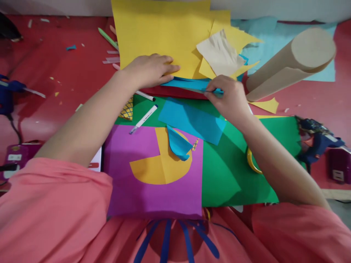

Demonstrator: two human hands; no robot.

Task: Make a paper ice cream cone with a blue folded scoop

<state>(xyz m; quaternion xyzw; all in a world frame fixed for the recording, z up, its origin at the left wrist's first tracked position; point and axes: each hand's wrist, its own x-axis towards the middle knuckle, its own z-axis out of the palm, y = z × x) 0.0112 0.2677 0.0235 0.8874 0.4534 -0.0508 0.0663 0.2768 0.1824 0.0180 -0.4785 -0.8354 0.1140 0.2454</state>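
Observation:
My left hand lies flat with its fingers stretched out on the lower edge of a large yellow paper sheet. Beneath that edge a blue paper shows as a narrow strip, above a dark red sheet. My right hand pinches the right end of this blue strip. Nearer to me, a blue paper rectangle rests on green paper. On a purple sheet lies a curved orange-yellow paper cutout, with a curled blue paper piece over it.
Two white markers lie left of the blue rectangle. A rolled beige paper tube leans at the right, beside a crumpled beige scrap. Blue glue guns are at both sides. A yellow tape ring is partly behind my right forearm.

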